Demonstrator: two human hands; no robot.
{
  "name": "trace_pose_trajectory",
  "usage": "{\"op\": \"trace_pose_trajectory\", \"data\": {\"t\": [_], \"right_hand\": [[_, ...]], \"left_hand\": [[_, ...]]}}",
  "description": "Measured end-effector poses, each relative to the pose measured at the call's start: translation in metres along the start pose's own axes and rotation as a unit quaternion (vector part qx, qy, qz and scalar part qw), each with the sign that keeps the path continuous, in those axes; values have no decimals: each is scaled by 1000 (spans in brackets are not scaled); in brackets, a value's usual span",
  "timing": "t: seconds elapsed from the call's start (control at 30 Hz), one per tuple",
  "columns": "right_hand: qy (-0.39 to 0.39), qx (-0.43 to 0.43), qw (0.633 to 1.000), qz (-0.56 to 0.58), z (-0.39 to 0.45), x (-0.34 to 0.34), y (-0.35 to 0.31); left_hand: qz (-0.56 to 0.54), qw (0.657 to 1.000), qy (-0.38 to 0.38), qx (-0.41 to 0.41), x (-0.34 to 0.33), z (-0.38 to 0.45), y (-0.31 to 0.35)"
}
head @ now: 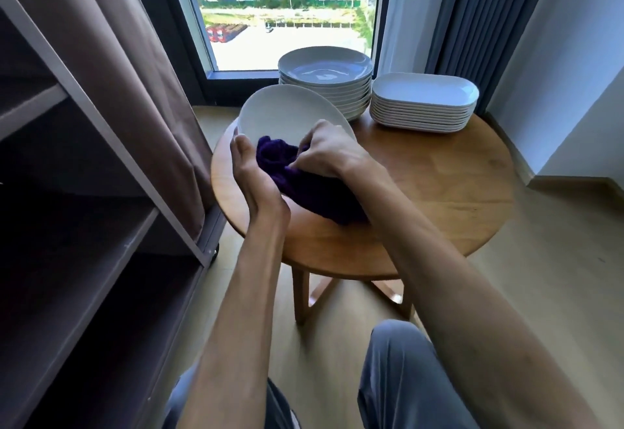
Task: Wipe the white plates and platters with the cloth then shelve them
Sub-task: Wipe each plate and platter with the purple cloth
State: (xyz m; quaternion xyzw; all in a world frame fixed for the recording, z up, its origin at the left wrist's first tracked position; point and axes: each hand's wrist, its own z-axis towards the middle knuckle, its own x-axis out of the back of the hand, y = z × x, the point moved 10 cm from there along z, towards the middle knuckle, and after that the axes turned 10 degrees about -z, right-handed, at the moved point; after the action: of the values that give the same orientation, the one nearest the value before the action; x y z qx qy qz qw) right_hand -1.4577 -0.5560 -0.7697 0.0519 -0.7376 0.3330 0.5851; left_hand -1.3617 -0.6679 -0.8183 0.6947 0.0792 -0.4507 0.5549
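Wiping is underway: left hand (251,172) grips a tilted plate (287,118), right hand (326,150) clutches the cloth (304,185), while stacks behind it on the table (439,192) wait and the shelves (67,226) look bare.

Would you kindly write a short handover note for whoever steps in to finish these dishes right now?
Left hand holds a round white plate tilted above the round wooden table.
Right hand presses the dark purple cloth into it.
Stack of round white plates and stack of oblong white platters wait on the table.
Brown shelving unit at left shows no dishes yet.
Left: wipe everything, shelve it.
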Motion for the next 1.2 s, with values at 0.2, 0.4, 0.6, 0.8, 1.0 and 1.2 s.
{"op": "trace_pose_trajectory", "data": {"t": [0.2,0.4,0.6,0.8,1.0,1.2], "right_hand": [[156,-104,982,-38,0,26,47],[278,-69,958,17,9,58,29],[261,70,956,117,-1,61,-23],[24,89,993,71,-11,9,-22],[13,-75,995,-60,2,4,34],[176,-116,976,-44,1,35,55]], "left_hand": [[114,989,-79,-50,-10,1,11],[121,986,-112,-26,-21,-18,-8],[88,989,-120,-6,-29,-23,-13],[52,997,-50,-20,-5,-7,3],[78,995,-36,-45,-6,-4,15],[122,987,-93,-48,-21,-19,8]]}}
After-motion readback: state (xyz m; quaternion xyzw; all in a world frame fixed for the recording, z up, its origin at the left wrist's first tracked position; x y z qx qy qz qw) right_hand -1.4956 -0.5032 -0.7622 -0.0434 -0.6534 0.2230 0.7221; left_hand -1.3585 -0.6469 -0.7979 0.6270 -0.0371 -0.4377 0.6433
